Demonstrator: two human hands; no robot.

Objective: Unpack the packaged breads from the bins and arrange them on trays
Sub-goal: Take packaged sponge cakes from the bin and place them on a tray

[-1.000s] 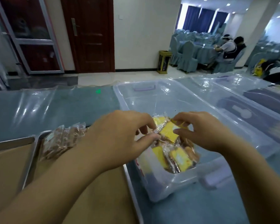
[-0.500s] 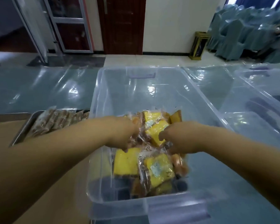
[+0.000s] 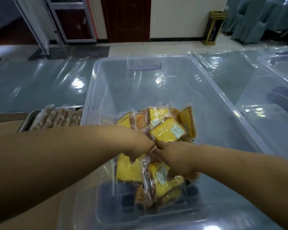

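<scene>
Now, hands: your left hand (image 3: 138, 146) and right hand (image 3: 175, 156) meet knuckle to knuckle over the pile, fingers curled down and, as far as shows, pinching loose film between them; the fingertips are hidden.
Bin: a large clear rectangular plastic bin (image 3: 90, 90) with a pale purple handle (image 3: 145, 66) on its far wall, standing mid-worktop (image 3: 32, 87).
Packaged breads: yellow sponge slices with brown crusts, each sealed in clear crinkly film (image 3: 166, 132), heaped on the near half of the bin's floor, right under your hands.
Tray: a shallow grey metal tray (image 3: 26, 120) toward the worktop's left edge, just beside the bin's left wall, with brown wrapped loaves (image 3: 56, 117) in a row along its far edge.
Step in hand: by my reading, you are freeing one of the packaged breads from the heap to carry to the tray.
Doing it well: grip the sealed seam, not the crumb; lift straight up until neighbours drop away and you clear the rim, then cross the left wall and lay it flat against the brown row.
Feel: the sponge looks soft and will likely dent under a squeeze; the film looks slick, clingy and glary, so packets may slide or stick together.
Worktop: blue-green cloth under a glossy, wrinkled clear sheet; likely slippery under the bin.
</scene>
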